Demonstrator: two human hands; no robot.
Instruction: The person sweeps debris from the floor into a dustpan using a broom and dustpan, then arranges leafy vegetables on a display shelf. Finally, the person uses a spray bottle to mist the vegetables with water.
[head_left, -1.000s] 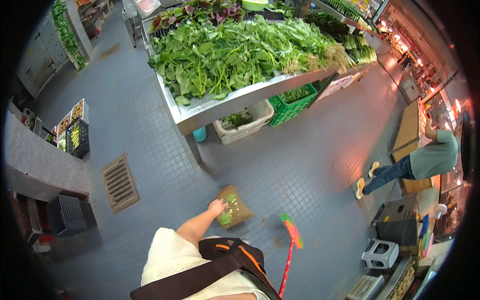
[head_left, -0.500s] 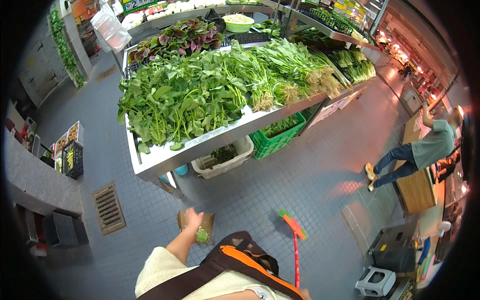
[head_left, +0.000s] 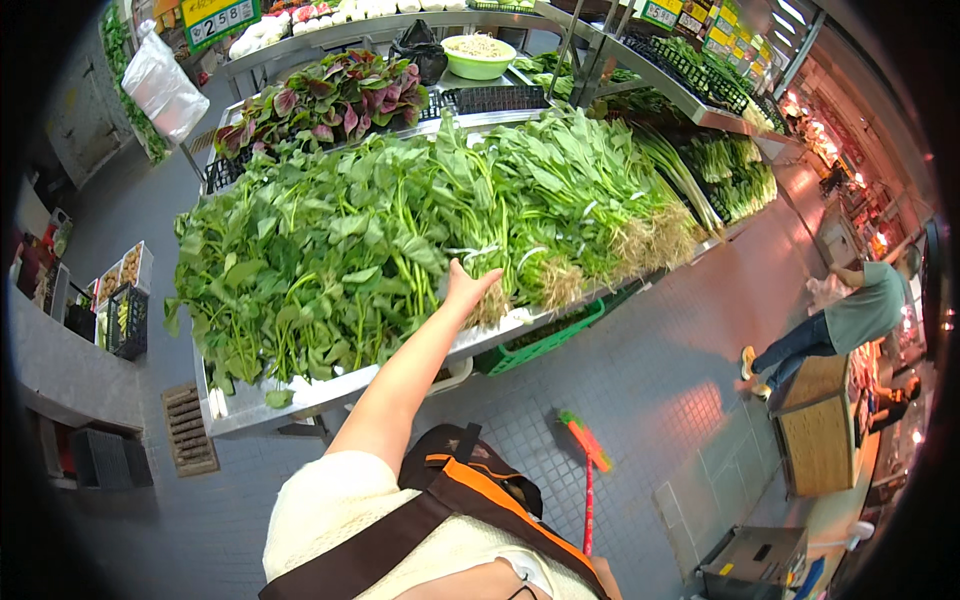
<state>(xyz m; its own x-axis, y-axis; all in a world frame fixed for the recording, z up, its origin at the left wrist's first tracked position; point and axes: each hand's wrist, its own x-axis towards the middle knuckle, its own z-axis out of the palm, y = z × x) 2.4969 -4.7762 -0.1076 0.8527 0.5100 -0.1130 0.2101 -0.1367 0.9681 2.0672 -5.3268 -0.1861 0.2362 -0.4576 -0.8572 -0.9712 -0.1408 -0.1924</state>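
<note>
A long metal worktop [head_left: 330, 390] runs from nine o'clock across to three o'clock, heaped with leafy greens [head_left: 320, 250]; at its twelve o'clock side lies a bed of red-purple leaves [head_left: 330, 95], and further toward three o'clock sit rooted bunches of greens [head_left: 590, 200] with pale tangled roots facing the floor edge; beyond them, at two o'clock, long-stalked green bundles [head_left: 730, 170] fill a higher shelf. The grey tiled floor [head_left: 650, 370] spreads from the centre toward four o'clock; on it, at three o'clock, another person [head_left: 850, 315] in a grey-green top bends over a wooden crate [head_left: 815, 445]. Under the worktop edge stands a green plastic crate [head_left: 545, 340]; at five o'clock a broom with a red handle [head_left: 588, 470] lies on the floor; a floor drain grate [head_left: 188, 430] shows at eight o'clock. A green bowl [head_left: 478, 55] rests at twelve o'clock on the rear shelf. An orange and brown shoulder bag [head_left: 470, 500] hangs at six o'clock. The left hand [head_left: 468, 290] reaches out at the picture's centre, open, fingers spread, touching the stems of the leafy greens at the front of the worktop and gripping nothing; the right hand is out of sight.
</note>
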